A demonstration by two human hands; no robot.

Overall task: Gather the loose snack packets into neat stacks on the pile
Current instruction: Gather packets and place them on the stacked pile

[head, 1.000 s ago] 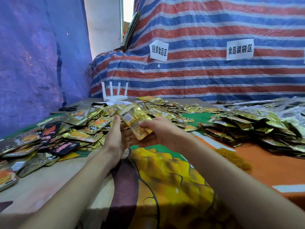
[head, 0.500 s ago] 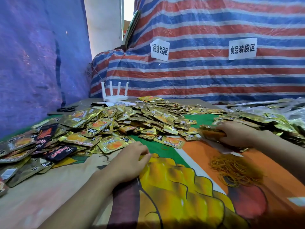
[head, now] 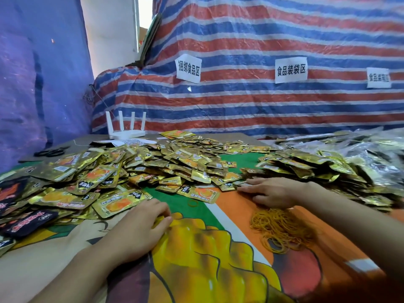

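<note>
While the left hand (head: pixel 140 224) and right hand (head: pixel 273 191) rest empty, fingers slack, uncountable packets (head: pixel 185 158) lie behind one band tangle (head: pixel 282 228).

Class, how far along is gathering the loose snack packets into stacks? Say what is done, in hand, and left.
Done: a pile of gathered packets lies on the right. In hand: nothing; the right hand lies flat at that pile's edge, the left hand rests on the cloth beside the loose packets. Left: most of it, since loose packets cover the middle and left.
</note>
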